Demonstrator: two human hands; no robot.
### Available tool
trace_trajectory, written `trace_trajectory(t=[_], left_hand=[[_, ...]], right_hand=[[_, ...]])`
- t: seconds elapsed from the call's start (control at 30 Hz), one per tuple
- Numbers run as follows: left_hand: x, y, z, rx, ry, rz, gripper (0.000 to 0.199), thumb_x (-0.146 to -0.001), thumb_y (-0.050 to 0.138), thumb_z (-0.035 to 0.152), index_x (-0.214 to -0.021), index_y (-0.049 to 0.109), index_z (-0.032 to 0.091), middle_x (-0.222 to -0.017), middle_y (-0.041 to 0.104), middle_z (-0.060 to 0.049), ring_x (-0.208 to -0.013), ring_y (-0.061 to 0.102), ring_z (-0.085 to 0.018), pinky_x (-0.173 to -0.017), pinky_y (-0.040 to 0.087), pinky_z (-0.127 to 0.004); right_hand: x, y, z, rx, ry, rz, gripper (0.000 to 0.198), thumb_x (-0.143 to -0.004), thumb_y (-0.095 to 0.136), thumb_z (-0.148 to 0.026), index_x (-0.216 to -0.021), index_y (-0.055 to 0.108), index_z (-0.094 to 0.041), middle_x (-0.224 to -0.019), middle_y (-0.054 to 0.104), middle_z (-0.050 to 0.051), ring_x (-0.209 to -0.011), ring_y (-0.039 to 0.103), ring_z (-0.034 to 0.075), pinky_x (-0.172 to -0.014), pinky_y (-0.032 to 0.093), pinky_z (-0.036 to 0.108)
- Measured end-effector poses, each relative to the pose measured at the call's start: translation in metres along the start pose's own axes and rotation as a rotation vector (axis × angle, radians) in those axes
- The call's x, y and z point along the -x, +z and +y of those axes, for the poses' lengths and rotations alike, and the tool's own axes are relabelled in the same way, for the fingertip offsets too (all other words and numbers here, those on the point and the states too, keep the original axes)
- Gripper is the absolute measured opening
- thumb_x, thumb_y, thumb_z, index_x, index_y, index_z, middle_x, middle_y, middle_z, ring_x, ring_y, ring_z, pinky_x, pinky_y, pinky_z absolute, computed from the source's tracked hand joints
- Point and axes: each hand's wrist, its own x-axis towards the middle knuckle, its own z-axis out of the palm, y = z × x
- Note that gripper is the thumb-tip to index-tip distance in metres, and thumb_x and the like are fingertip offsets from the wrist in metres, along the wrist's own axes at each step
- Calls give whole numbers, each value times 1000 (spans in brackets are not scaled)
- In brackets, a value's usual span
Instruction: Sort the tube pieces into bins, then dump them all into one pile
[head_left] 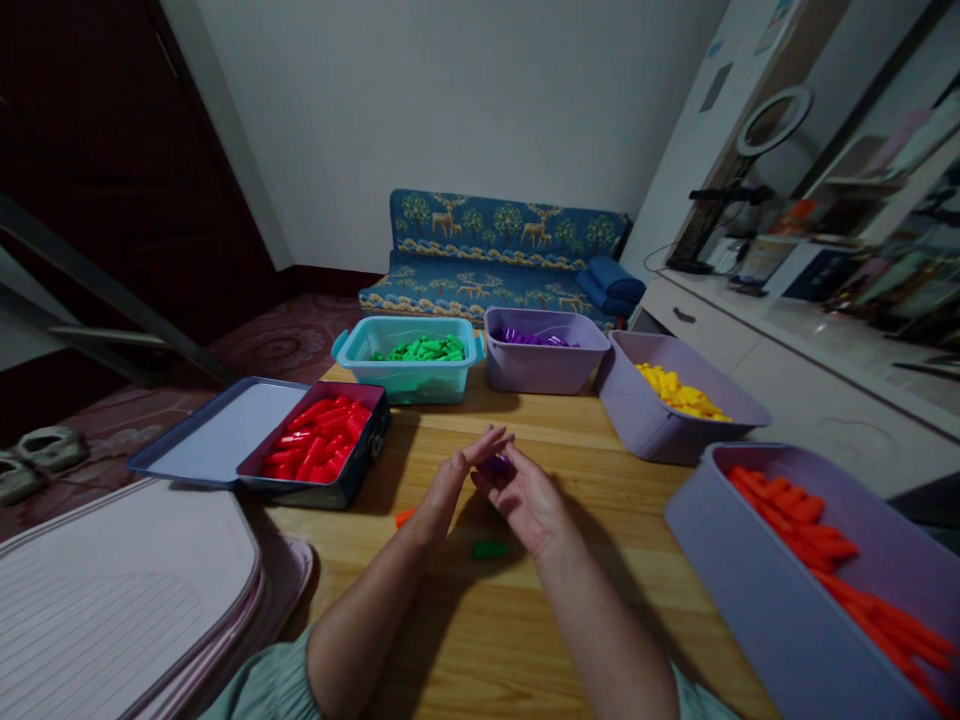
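Over the middle of the wooden table, my right hand is turned palm up with its fingers curled round a small shiny purple plastic piece. My left hand is held on edge beside it, fingers stretched out, its fingertips meeting those of the right hand. Whether the left fingers touch the purple piece cannot be made out. A green piece lies on the wood below the hands. Partly behind my left wrist rests an orange piece.
Around the table stand an open tin of red pieces, a turquoise tub of green ones, a lilac bin of purple, another bin of yellow, and a bin of orange-red. Pink folded panels lean at left.
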Motion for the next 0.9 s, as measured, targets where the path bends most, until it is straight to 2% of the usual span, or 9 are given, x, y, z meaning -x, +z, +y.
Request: trace_trajectory(t=[0.13,0.23,0.37,0.47,0.6,0.67,0.73,0.8,0.9], left_hand=[[-4,-7,4,357,-49,110,76,-87,23,71,-127,57,16,-134,56,-15,-132,44,-28,-113,26,-45],[-7,-22,2,622,-79,202,78,-85,27,72,-138,44,17,-142,48,-16,-133,43,-25,-110,32,-42],[-8,-40,-7,930,-107,286,85,-86,29,70,-148,23,12,-147,38,-22,-135,40,-29,-107,36,-42],[-8,-44,-12,1102,-107,314,86,-87,28,69,-148,21,9,-149,31,-26,-137,35,-33,-105,38,-44],[-8,-43,-13,1201,-119,339,85,-87,31,68,-147,24,8,-149,28,-28,-137,32,-37,-104,40,-47],[-9,-43,-12,1209,-131,353,84,-87,31,68,-147,26,9,-149,29,-28,-137,32,-37,-103,40,-47],[-9,-43,-12,1200,-141,364,83,-87,31,67,-147,26,10,-149,30,-28,-137,33,-36,-103,41,-47],[-9,-44,-12,1179,-145,365,82,-88,32,67,-147,26,10,-149,30,-28,-136,35,-36,-102,42,-47],[-9,-46,-13,1118,-151,352,80,-88,37,64,-146,27,11,-147,34,-27,-134,38,-35,-102,43,-45]], right_hand=[[1,0,1,19,-26,13,6,-77,66,-12,-79,64,-17,-76,67,0,-67,62,9,-67,55,21],[0,-1,1,3,-8,12,10,-78,62,-5,-76,65,-14,-74,68,2,-67,64,9,-66,56,20],[-4,-3,-10,-36,-5,46,17,-84,54,-5,-75,65,-14,-74,69,4,-72,68,11,-69,59,21],[-13,5,-35,-22,-53,83,20,-85,50,-3,-75,63,-14,-71,69,4,-71,69,11,-70,59,20],[-45,37,-90,66,-260,74,17,-83,50,0,-75,58,-13,-70,65,4,-71,68,13,-69,60,22],[-68,58,-120,182,-383,188,17,-83,48,1,-76,55,-14,-70,62,2,-71,66,12,-69,60,24],[-93,75,-148,208,-446,269,19,-82,46,2,-83,53,-16,-74,59,-1,-73,63,10,-70,59,25],[-113,86,-170,240,-497,332,27,-78,46,6,-89,53,-18,-79,58,-3,-76,60,8,-75,58,26],[-130,86,-188,314,-538,366,33,-72,48,8,-90,54,-18,-83,57,-3,-82,59,10,-79,56,30]])
